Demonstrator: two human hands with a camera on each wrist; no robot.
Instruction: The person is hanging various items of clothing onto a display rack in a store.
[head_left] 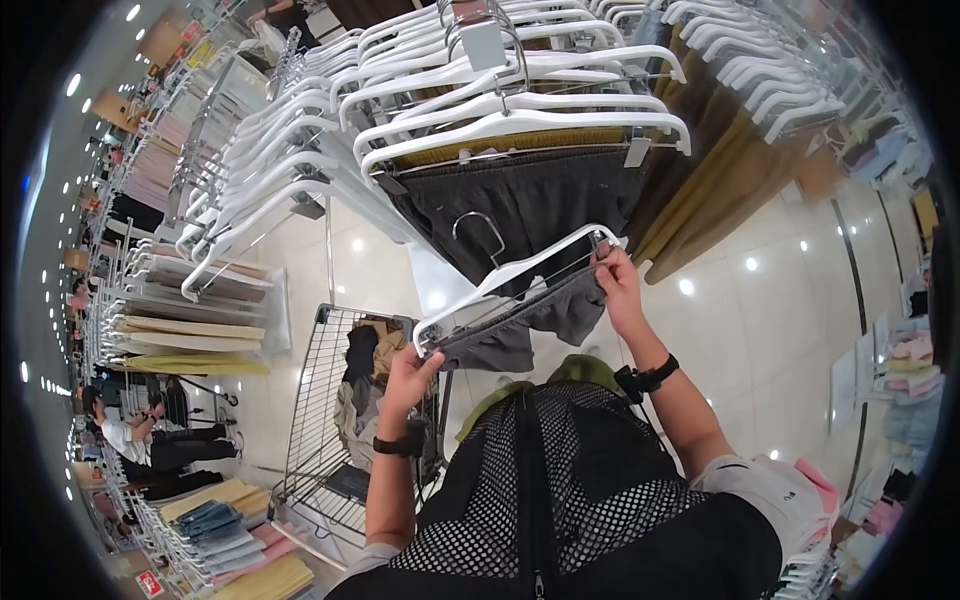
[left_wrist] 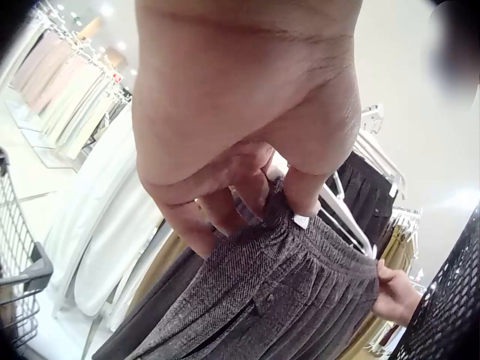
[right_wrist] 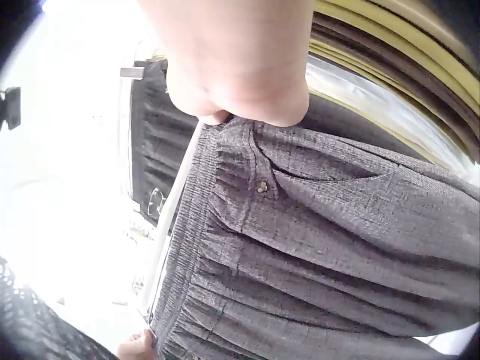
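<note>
Grey elastic-waist trousers (head_left: 505,338) hang from a white clip hanger (head_left: 530,263) held out before the body. My left hand (head_left: 408,380) pinches the left end of the waistband beside a hanger clip, thumb on the near side. At the other end, my right hand (head_left: 621,292) grips the waistband by the right clip. The waistband is stretched between both hands, tilted up toward the right. In the right wrist view, the gathered trousers (right_wrist: 315,217) show a pocket seam and a small metal stud. The hanger's hook overlaps dark trousers (head_left: 520,200) on the rack behind.
Ahead, a rack holds several white hangers (head_left: 520,122) with dark and mustard trousers. Long brown garments (head_left: 725,170) hang at right. A wire cart (head_left: 310,400) with clothes stands at left. Another person (head_left: 140,440) is farther left, near folded clothes (head_left: 215,530).
</note>
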